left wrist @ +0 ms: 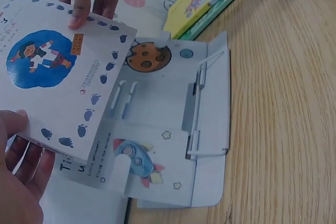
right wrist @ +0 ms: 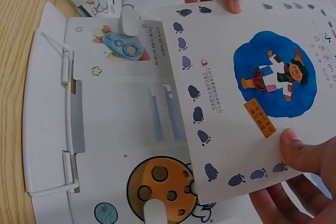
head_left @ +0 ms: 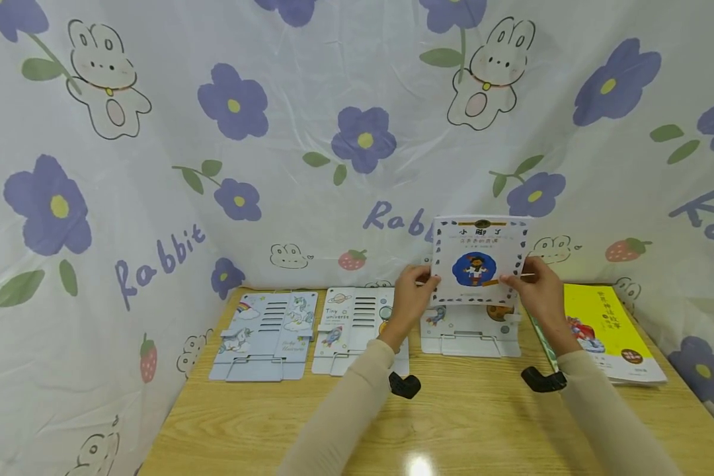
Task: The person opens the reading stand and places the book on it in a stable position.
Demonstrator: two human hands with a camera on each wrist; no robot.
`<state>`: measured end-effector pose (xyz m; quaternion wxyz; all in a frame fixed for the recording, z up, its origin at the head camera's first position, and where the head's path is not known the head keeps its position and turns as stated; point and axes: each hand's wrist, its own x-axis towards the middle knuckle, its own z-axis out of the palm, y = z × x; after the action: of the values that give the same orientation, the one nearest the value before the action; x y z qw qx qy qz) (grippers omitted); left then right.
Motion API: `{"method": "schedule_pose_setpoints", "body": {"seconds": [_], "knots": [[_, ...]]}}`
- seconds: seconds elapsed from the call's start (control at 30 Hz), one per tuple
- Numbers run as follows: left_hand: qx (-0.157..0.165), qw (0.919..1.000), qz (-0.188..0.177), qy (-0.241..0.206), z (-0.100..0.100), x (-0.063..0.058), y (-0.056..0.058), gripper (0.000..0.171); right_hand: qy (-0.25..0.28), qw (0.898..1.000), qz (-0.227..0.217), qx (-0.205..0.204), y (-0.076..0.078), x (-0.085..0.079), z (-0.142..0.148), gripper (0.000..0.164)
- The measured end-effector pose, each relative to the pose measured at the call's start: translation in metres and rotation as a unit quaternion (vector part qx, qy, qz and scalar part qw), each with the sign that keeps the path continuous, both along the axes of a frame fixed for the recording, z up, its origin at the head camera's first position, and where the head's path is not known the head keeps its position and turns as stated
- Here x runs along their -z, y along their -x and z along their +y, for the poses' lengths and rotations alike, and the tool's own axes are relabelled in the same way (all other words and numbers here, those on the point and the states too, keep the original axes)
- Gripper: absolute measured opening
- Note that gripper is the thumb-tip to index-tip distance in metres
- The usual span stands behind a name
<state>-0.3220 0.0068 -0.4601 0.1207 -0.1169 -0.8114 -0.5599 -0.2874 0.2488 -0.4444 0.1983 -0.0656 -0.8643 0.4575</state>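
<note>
A white book [head_left: 452, 264] with a blue picture and a footprint border is held upright by both hands in the head view. My left hand [head_left: 412, 296] pinches its left edge, thumb on the cover and fingers behind. At the right edge my right hand [head_left: 540, 294] grips it the same way. Behind and below the book stands a white metal book stand [head_left: 471, 345] with a rocket and planet print. In the right wrist view the book's lower edge is above the stand's plate [right wrist: 126, 98], apart from the wire holder [right wrist: 67, 66] at its base.
Left of that stand are a "Tiny universe" book stand [head_left: 340, 350] and a unicorn book stand [head_left: 262, 347]. At the right a yellow book [head_left: 608, 317] lies on a green one. Behind the wooden table [head_left: 452, 423] hangs a rabbit-and-flower curtain [head_left: 309, 79].
</note>
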Motion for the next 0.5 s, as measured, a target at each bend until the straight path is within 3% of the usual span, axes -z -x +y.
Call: {"method": "schedule_pose_setpoints", "body": {"seconds": [0.23, 0.5], "knots": [[-0.012, 0.9993, 0.026, 0.022, -0.002, 0.006, 0.005, 0.019, -0.027, 1.000, 0.010, 0.006, 0.009, 0.013, 0.000, 0.037], [-0.026, 0.9985, 0.030, 0.038, -0.001, 0.010, 0.006, 0.022, -0.051, 0.999, 0.013, 0.010, 0.012, 0.023, 0.002, 0.034]]}}
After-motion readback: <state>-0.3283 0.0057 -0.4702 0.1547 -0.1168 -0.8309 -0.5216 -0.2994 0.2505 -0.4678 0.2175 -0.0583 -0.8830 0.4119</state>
